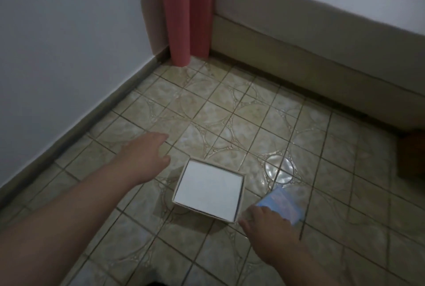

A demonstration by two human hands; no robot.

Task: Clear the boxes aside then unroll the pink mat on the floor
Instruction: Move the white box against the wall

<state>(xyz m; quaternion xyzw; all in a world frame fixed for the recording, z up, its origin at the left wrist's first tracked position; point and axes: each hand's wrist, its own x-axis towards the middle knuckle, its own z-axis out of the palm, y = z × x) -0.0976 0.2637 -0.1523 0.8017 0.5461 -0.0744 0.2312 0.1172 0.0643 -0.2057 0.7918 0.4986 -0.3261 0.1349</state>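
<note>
On the tiled floor point(230, 106), near the person, sits a white square box point(208, 191), with a blue box point(281, 205) just right of it. The right hand point(266, 226) grips the blue box at its near end; the left hand point(147, 154) hovers relaxed and empty just left of the white box. Two rolls of pink mat point(186, 14) stand upright in the far corner. A sound approach would be to lift the blue box clear to one side, then carry the white box level, so the middle tiles are free for unrolling
</note>
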